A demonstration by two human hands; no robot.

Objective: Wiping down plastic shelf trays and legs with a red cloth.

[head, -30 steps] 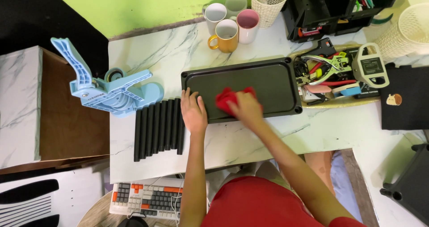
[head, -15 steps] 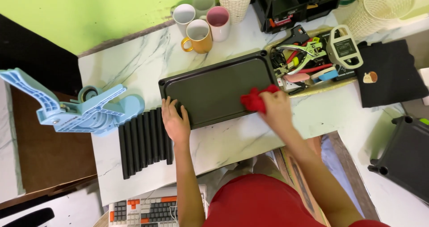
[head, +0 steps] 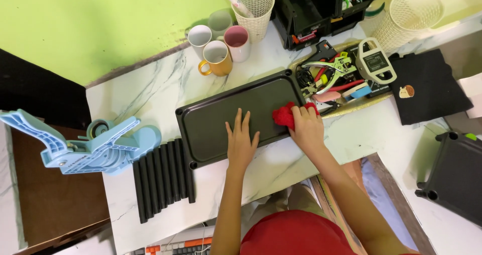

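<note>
Marble desk (head: 150, 92); left hand (head: 241, 143) flat on tray (head: 211, 122), right hand (head: 306, 129) gripping red cloth (head: 284, 115).

wall: lime green (head: 75, 29), flat paint, runs along desk's far edge
desk: white marble-look top (head: 145, 92), grey veins (glossy, even light)
left of desk: brown wooden surface (head: 45, 205), lower level
dark gap: black area (head: 35, 92) by desk's far left corner
floor: pale marble-look (head: 454, 237) off desk's right edge
light: bright, soft, no hard shadows
</note>
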